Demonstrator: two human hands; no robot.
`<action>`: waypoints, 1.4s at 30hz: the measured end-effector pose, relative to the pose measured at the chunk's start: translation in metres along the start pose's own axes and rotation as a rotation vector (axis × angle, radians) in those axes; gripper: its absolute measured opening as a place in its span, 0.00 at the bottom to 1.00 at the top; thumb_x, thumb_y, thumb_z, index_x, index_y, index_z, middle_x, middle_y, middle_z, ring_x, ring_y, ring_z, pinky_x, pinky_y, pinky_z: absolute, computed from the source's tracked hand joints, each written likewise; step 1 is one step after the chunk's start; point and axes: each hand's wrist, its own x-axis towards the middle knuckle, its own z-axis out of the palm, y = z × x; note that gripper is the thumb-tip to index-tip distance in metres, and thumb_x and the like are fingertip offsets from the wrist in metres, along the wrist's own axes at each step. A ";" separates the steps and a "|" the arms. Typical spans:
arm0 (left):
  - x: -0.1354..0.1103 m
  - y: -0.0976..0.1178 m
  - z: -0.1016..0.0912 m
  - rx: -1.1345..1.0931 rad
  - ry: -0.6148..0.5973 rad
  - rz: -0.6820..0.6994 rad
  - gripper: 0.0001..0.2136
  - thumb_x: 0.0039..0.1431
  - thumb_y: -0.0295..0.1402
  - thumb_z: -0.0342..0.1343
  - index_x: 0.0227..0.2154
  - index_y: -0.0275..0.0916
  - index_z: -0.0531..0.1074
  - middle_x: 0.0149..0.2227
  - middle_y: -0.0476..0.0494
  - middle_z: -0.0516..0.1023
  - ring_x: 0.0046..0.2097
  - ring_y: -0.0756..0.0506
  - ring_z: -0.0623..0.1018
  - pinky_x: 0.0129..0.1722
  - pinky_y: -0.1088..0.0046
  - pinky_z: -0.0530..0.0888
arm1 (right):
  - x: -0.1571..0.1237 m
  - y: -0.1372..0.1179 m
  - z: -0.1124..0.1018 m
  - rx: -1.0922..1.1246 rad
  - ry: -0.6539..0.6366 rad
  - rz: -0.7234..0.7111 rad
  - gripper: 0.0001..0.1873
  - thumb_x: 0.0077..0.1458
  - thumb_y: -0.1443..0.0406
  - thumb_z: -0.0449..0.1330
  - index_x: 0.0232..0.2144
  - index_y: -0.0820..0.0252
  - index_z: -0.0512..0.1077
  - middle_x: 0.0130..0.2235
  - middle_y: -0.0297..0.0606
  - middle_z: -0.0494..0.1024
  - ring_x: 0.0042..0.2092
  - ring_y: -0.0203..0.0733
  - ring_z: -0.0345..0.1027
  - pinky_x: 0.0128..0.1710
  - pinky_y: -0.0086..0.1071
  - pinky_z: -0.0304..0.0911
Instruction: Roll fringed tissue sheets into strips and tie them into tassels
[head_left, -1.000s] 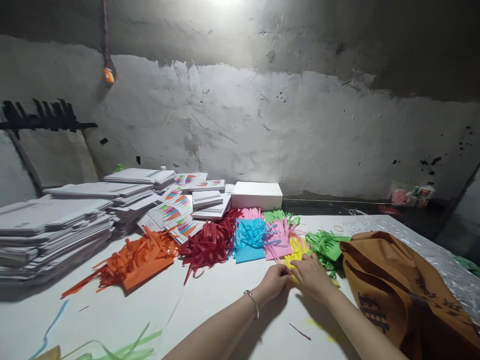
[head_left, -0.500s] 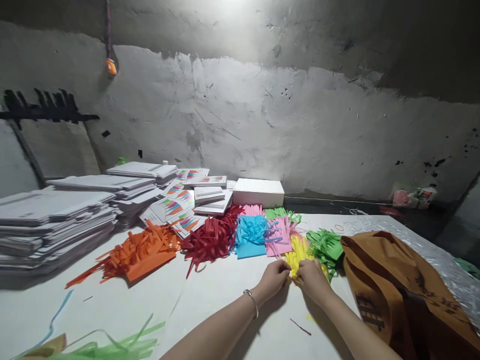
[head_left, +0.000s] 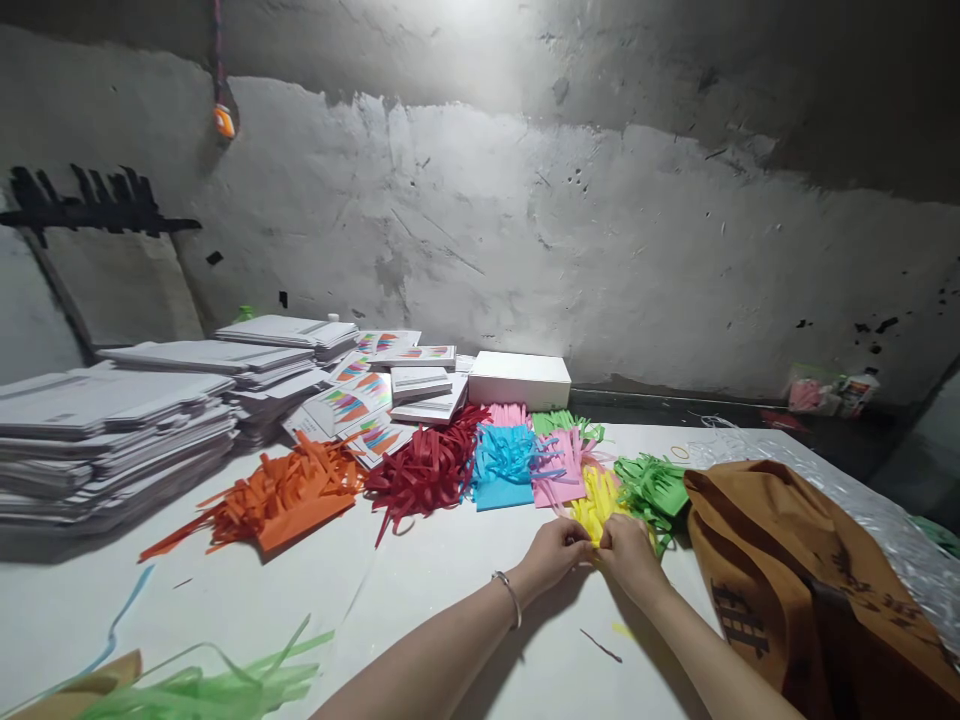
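Yellow fringed paper (head_left: 598, 497) lies on the white table, partly covered by my hands. My left hand (head_left: 556, 556), with a bangle at its wrist, is closed with thumb and fingers pinched at the paper's near edge. Beside it, my right hand (head_left: 632, 560) pinches the same edge, and the fingertips of both almost meet. Close around the yellow bunch are pink fringed paper (head_left: 562, 478) and blue fringed paper (head_left: 506, 470) to the left, and green fringed paper (head_left: 651, 485) to the right.
Dark red (head_left: 427, 468) and orange fringed paper (head_left: 300, 490) spread leftward. Stacks of white card (head_left: 112, 400) fill the left side; a white box (head_left: 519, 381) stands at the back. A brown cloth bag (head_left: 787, 560) lies right. Pale green strips (head_left: 210, 690) are at the near left.
My hands have drawn closer together at the near edge of the yellow fringed paper. The camera view has shifted slightly.
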 end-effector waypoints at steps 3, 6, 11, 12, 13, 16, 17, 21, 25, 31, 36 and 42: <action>0.002 0.001 0.001 0.006 0.027 0.011 0.12 0.67 0.37 0.58 0.47 0.36 0.74 0.47 0.42 0.78 0.45 0.43 0.79 0.45 0.59 0.78 | -0.003 0.001 0.001 0.021 0.022 0.001 0.13 0.65 0.56 0.61 0.37 0.61 0.74 0.39 0.35 0.77 0.42 0.40 0.73 0.47 0.42 0.69; 0.002 0.001 0.001 0.022 0.053 0.025 0.12 0.67 0.37 0.58 0.48 0.36 0.74 0.47 0.42 0.78 0.45 0.43 0.79 0.45 0.60 0.79 | -0.006 0.003 0.001 0.050 0.029 -0.007 0.13 0.64 0.56 0.61 0.36 0.62 0.73 0.38 0.35 0.77 0.42 0.40 0.73 0.47 0.42 0.69; -0.004 0.005 0.000 0.084 0.101 0.092 0.10 0.68 0.37 0.57 0.45 0.36 0.74 0.46 0.42 0.78 0.45 0.44 0.79 0.46 0.59 0.78 | -0.007 0.010 0.006 0.099 0.018 0.009 0.13 0.65 0.56 0.61 0.36 0.62 0.73 0.37 0.34 0.77 0.38 0.38 0.73 0.43 0.38 0.70; -0.005 0.007 0.000 0.099 0.110 0.110 0.10 0.68 0.37 0.57 0.44 0.36 0.75 0.45 0.42 0.78 0.45 0.44 0.79 0.46 0.59 0.78 | -0.007 0.011 0.008 0.105 0.015 0.018 0.13 0.65 0.56 0.61 0.36 0.62 0.73 0.36 0.33 0.77 0.37 0.37 0.72 0.41 0.37 0.70; -0.007 0.008 0.000 0.113 0.116 0.129 0.09 0.68 0.37 0.57 0.43 0.36 0.75 0.45 0.43 0.78 0.45 0.44 0.79 0.47 0.59 0.77 | -0.007 0.013 0.008 0.110 0.013 0.025 0.13 0.65 0.56 0.60 0.37 0.62 0.73 0.36 0.33 0.76 0.36 0.36 0.72 0.39 0.36 0.71; -0.011 0.012 0.001 0.152 0.127 0.177 0.08 0.68 0.36 0.57 0.40 0.36 0.75 0.43 0.44 0.79 0.44 0.44 0.78 0.47 0.60 0.77 | -0.006 0.017 0.009 0.120 0.019 0.023 0.13 0.65 0.56 0.60 0.37 0.62 0.73 0.35 0.33 0.76 0.34 0.36 0.71 0.37 0.35 0.70; -0.011 0.013 0.001 0.164 0.128 0.187 0.08 0.68 0.36 0.57 0.40 0.36 0.75 0.42 0.44 0.79 0.44 0.44 0.79 0.46 0.61 0.77 | -0.007 0.017 0.008 0.122 0.024 0.013 0.13 0.65 0.56 0.60 0.36 0.62 0.73 0.36 0.33 0.76 0.35 0.36 0.71 0.38 0.35 0.70; -0.011 0.015 0.001 0.213 0.099 0.215 0.08 0.68 0.36 0.56 0.39 0.36 0.75 0.40 0.45 0.79 0.41 0.45 0.79 0.44 0.62 0.77 | -0.010 0.015 0.005 0.105 0.057 -0.028 0.13 0.65 0.57 0.61 0.35 0.62 0.73 0.35 0.33 0.76 0.37 0.37 0.72 0.41 0.37 0.70; -0.010 0.014 0.002 0.269 0.066 0.230 0.09 0.68 0.37 0.57 0.41 0.37 0.75 0.42 0.44 0.79 0.42 0.46 0.79 0.44 0.62 0.78 | -0.015 0.012 0.003 0.074 0.097 -0.059 0.12 0.64 0.59 0.62 0.32 0.61 0.72 0.36 0.33 0.76 0.40 0.39 0.72 0.45 0.40 0.68; -0.008 0.011 0.001 0.304 0.123 0.200 0.10 0.69 0.38 0.56 0.42 0.37 0.74 0.43 0.44 0.78 0.41 0.46 0.79 0.43 0.63 0.78 | -0.021 0.014 -0.005 0.074 0.126 -0.096 0.12 0.62 0.61 0.63 0.29 0.61 0.70 0.34 0.31 0.74 0.40 0.40 0.71 0.47 0.42 0.66; -0.009 0.011 -0.001 0.301 0.120 0.242 0.09 0.69 0.38 0.56 0.41 0.37 0.75 0.42 0.44 0.78 0.41 0.46 0.78 0.43 0.63 0.77 | -0.023 0.009 -0.018 0.088 0.124 -0.141 0.04 0.62 0.66 0.62 0.35 0.61 0.72 0.39 0.34 0.75 0.45 0.43 0.69 0.50 0.44 0.63; -0.011 0.011 -0.001 0.298 0.119 0.275 0.10 0.69 0.38 0.55 0.38 0.37 0.74 0.39 0.46 0.78 0.39 0.47 0.78 0.42 0.64 0.76 | -0.018 0.005 -0.020 0.109 0.115 -0.165 0.04 0.61 0.66 0.63 0.33 0.60 0.73 0.38 0.33 0.75 0.45 0.43 0.69 0.51 0.45 0.62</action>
